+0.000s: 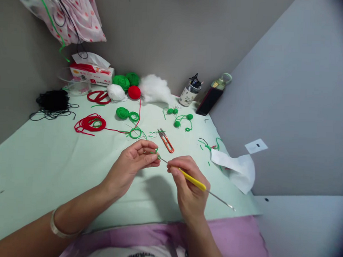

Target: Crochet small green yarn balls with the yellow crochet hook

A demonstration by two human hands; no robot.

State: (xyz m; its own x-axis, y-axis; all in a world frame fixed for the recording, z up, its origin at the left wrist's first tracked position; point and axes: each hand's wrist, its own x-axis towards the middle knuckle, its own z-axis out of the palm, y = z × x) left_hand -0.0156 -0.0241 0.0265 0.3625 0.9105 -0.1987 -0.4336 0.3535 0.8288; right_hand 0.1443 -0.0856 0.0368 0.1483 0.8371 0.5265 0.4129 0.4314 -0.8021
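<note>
Between the fingertips of my left hand [134, 159] is pinched a small piece of green yarn [156, 153]. My right hand [189, 182] is closed round the yellow handle of a double-ended crochet hook [193, 179]. One metal tip of the hook meets the green yarn at my left fingertips; the other end points down to the right. Just beyond my hands lie orange thread snips [165, 140]. Loops of green yarn [135, 133] and short cut ends are scattered to the left of the snips.
Coiled red yarn [90, 123], black yarn [52, 100] and red-handled scissors [99, 97] lie at left. Behind stand a tissue box [91, 75], white stuffing [155, 89], a pen cup [189, 95] and a phone [209, 101]. Small green balls [176, 123] and white paper [238, 167] are at right.
</note>
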